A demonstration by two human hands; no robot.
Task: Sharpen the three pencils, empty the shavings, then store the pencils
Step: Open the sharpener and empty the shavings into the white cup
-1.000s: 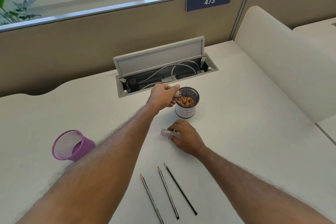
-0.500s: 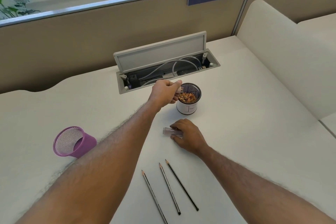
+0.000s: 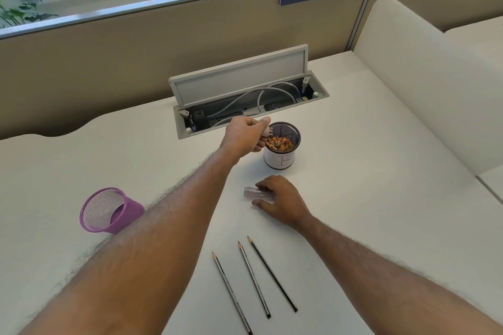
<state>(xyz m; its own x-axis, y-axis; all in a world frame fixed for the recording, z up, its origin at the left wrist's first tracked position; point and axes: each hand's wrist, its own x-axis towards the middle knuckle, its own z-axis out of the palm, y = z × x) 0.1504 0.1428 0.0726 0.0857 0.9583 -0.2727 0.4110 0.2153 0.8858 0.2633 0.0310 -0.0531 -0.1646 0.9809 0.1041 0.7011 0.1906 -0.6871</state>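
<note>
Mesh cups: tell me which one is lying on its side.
The purple cup at the left, its mouth facing sideways. The black-and-white cup stands upright, holding shavings.

White desk [image 3: 381, 171]. Three pencils [image 3: 254, 279] flat near my edge, side by side, not touching, tips away from me. Purple mesh cup [image 3: 109, 211] on its side at left. Upright mesh cup [image 3: 280, 158] full of shavings mid-desk, just in front of the open cable hatch [image 3: 245, 106]. Clear sharpener case [image 3: 254, 193] lies between that cup and the pencils, my right hand [image 3: 285, 201] gripping it.
</note>
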